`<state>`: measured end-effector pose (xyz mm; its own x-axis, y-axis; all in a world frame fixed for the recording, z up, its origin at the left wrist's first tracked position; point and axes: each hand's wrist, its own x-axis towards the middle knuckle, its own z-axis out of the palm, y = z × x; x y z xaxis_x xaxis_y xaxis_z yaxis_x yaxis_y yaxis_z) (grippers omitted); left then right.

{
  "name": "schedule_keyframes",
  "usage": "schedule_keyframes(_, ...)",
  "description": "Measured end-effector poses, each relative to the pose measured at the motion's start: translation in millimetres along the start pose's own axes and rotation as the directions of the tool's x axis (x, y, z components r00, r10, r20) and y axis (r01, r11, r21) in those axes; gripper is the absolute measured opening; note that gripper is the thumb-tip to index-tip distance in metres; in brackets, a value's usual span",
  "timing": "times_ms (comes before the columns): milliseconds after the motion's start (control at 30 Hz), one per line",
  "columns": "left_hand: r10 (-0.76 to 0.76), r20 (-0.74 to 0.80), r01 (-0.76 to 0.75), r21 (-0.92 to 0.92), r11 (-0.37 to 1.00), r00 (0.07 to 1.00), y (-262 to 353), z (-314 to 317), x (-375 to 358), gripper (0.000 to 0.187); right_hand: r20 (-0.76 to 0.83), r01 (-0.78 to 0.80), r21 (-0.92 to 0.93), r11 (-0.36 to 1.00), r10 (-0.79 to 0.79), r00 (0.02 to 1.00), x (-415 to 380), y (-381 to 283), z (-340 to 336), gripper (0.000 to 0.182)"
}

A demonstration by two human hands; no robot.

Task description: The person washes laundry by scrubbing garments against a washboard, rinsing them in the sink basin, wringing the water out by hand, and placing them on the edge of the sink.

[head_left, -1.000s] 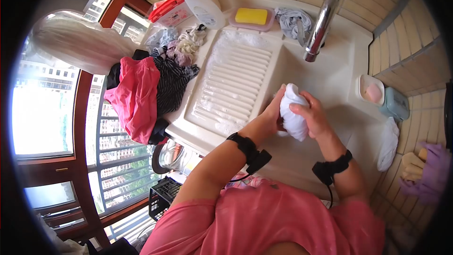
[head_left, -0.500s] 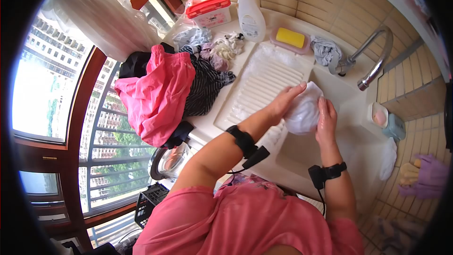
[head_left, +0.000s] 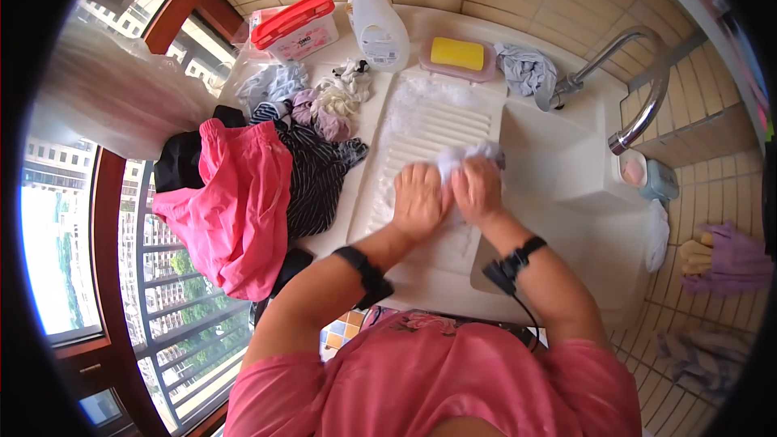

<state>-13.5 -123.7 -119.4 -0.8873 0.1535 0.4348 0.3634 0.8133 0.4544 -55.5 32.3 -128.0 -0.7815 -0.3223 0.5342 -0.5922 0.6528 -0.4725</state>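
"Where's my cloth?"

"Your crumpled white cloth (head_left: 487, 150) is on the ribbed white washboard (head_left: 429, 142), under and between your hands."

"And my grip?"

"Your right hand (head_left: 479, 188) is curled closed on the cloth. Your left hand (head_left: 418, 198) is palm down, fingers bent, touching the right; you can't tell from here if it grips any cloth."

"What's around?"

"Beyond the washboard, a yellow sponge (head_left: 457, 53) in a pink dish (head_left: 491, 73); left of it, bright pink shorts (head_left: 243, 194)."
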Motion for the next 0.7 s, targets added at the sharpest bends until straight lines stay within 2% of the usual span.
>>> schedule_keyframes(33, -0.097, 0.073, 0.094, 0.048, 0.994, 0.993, -9, 10, 24, 0.029, 0.005, -0.094, -0.077, 0.993, 0.094, 0.996, 22, 12, 11, 0.019)
schedule_keyframes(67, -0.173, 0.055, 0.169, 0.07, 0.983, 0.983, -17, 22, 50, 0.032, 0.001, -0.186, -0.156, 0.97, 0.188, 0.982, 40, 19, 19, 0.019)
schedule_keyframes(100, -0.192, -0.055, 0.194, 0.039, 0.98, 0.98, -25, 33, 68, 0.035, -0.012, -0.187, -0.164, 0.969, 0.188, 0.982, 56, 21, 23, 0.019)
schedule_keyframes(133, -0.163, -0.216, 0.191, 0.114, 0.975, 0.963, -30, 47, 80, 0.037, -0.142, -0.205, -0.273, 0.94, 0.171, 0.975, 70, 21, 26, 0.02)
schedule_keyframes(167, -0.183, -0.173, 0.2, 0.084, 0.976, 0.968, -36, 58, 80, 0.038, -0.266, -0.233, -0.373, 0.898, 0.137, 0.954, 79, 22, 26, 0.023)
schedule_keyframes(200, -0.213, -0.115, 0.22, 0.057, 0.974, 0.97, -41, 61, 72, 0.039, -0.266, -0.242, -0.375, 0.895, 0.147, 0.953, 70, 19, 24, 0.023)
schedule_keyframes(267, -0.171, 0.093, 0.19, -0.258, 0.947, 0.981, -28, 23, 43, 0.04, -0.011, -0.297, -0.057, 0.953, 0.296, 0.955, 37, 8, 17, 0.03)
schedule_keyframes(333, -0.047, 0.097, 0.076, -0.312, 0.947, 0.994, -17, 0, 1, 0.041, -0.09, -0.105, 0.125, 0.987, 0.116, 0.989, -5, -7, 8, 0.033)
schedule_keyframes(400, 0.1, 0.069, -0.081, -0.237, 0.968, 0.993, -3, -15, -18, 0.045, 0.066, -0.037, 0.173, 0.984, 0.026, 0.997, -27, -20, -15, 0.031)
schedule_keyframes(433, 0.183, 0.06, -0.168, -0.192, 0.967, 0.981, -4, -15, -12, 0.049, 0.046, 0.04, 0.179, 0.983, -0.049, 0.998, -29, -6, -7, 0.031)
schedule_keyframes(467, 0.258, -0.125, -0.273, -0.116, 0.955, 0.958, -21, 11, -4, 0.046, -0.037, 0.145, 0.146, 0.979, -0.141, 0.989, -18, 18, 13, 0.028)
schedule_keyframes(500, 0.107, 0.036, -0.103, -0.098, 0.99, 0.994, -23, 14, 21, 0.041, 0.043, 0.031, 0.18, 0.983, -0.039, 0.998, 12, 26, 14, 0.019)
schedule_keyframes(533, -0.021, 0.072, 0.025, -0.053, 0.998, 0.997, -29, 28, 47, 0.035, 0.065, -0.056, 0.07, 0.996, 0.051, 0.997, 39, 35, 18, 0.013)
schedule_keyframes(567, -0.121, -0.01, 0.12, -0.024, 0.992, 0.993, -34, 40, 71, 0.032, 0.006, -0.199, -0.032, 0.98, 0.199, 0.98, 60, 40, 28, 0.012)
schedule_keyframes(600, -0.103, -0.145, 0.099, -0.034, 0.995, 0.984, -39, 49, 88, 0.032, -0.118, -0.241, -0.075, 0.968, 0.231, 0.966, 75, 43, 33, 0.016)
schedule_keyframes(667, -0.042, -0.164, 0.073, 0.185, 0.98, 0.986, -45, 53, 86, 0.035, -0.223, -0.228, -0.255, 0.94, 0.172, 0.96, 75, 37, 36, 0.018)
schedule_keyframes(700, -0.039, -0.16, 0.069, 0.183, 0.981, 0.986, -42, 43, 78, 0.035, -0.175, -0.231, -0.206, 0.951, 0.197, 0.965, 63, 29, 28, 0.021)
